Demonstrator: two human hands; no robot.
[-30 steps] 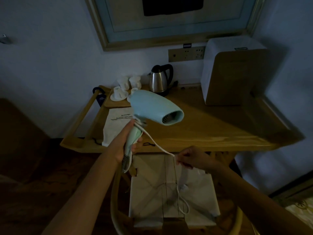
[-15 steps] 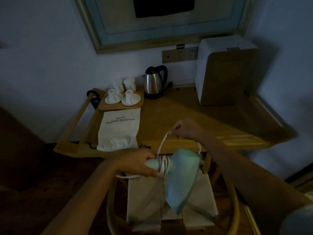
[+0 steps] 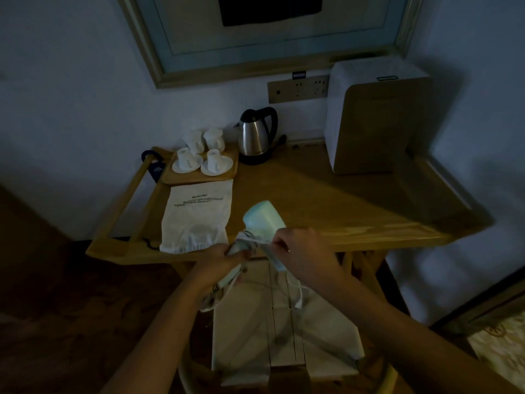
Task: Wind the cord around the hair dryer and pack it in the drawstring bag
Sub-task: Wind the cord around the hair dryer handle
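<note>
Dim room, wooden desk [image 3: 326,200] across mid-frame against a pale wall. Nearest you, bottom center, a chair seat with a pale cushion [image 3: 284,336] sits under your forearms; loose cord [image 3: 297,291] dangles over it, so there's slack left to wind. Just above that, your left hand [image 3: 218,261] is clenched around the handle of the hair dryer [image 3: 262,221], keeping it steady as the spool. Your right hand [image 3: 298,247] pinches the cord right beside the handle, apparently feeding a turn onto the coils already bunched there. Dryer's barrel points up and away, over the desk's front edge, likely tilted so the cord clears the body.

Left of the dryer, the drawstring bag [image 3: 199,217] lies flat on the desk, gathered mouth toward you, within easy reach for packing; not yet touched. Farther back, upper left of the desk: tray of cups [image 3: 199,163], then a kettle [image 3: 255,137]. White box appliance [image 3: 375,118] at right, framed picture [image 3: 270,38] on the wall up top.
</note>
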